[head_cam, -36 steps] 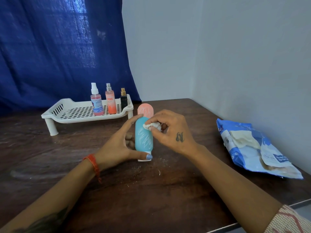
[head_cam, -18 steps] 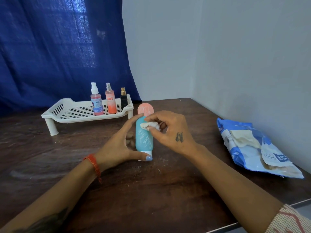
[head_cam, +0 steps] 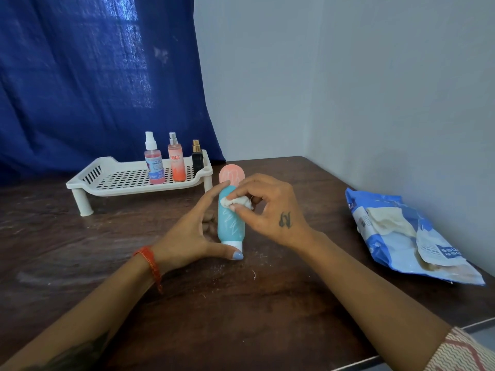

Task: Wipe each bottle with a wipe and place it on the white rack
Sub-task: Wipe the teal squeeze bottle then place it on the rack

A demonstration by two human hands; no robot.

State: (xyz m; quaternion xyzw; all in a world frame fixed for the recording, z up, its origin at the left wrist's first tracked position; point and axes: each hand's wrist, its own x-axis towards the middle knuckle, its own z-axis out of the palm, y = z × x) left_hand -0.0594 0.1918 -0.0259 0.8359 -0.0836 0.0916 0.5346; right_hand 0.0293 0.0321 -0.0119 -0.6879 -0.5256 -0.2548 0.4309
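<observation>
The teal bottle (head_cam: 231, 220) stands at the centre of the frame on the dark wooden worktop (head_cam: 241, 317), cap down, its white cap (head_cam: 233, 245) touching the wood and its flat pink end (head_cam: 232, 176) pointing up. The left hand (head_cam: 187, 236) holds it from the left side: the thumb lies along the cap at the bottom, the forefinger reaches up to the bottle's shoulder, and the other fingers curl behind the body. The right hand (head_cam: 270, 210), with a small dark tattoo on its back, comes in from the right and pinches a crumpled white wipe (head_cam: 235, 202) between thumb and fingers (head_cam: 241, 208), pressing it against the upper part of the teal body. The white rack (head_cam: 112, 180) stands in the left middle of the frame, behind the hands, on short legs. Three bottles stand upright in a row at its right end: a pink spray bottle (head_cam: 154, 163) with a white nozzle, an orange spray bottle (head_cam: 176, 160) just beside it, and a small black bottle (head_cam: 197, 156) with a gold collar. At the right edge of the frame a blue and white wipes pack (head_cam: 396, 236) lies flat on the worktop, well apart from the hands. A red thread band (head_cam: 148, 259) circles the left wrist. A blue curtain (head_cam: 93, 76) hangs at upper left.
</observation>
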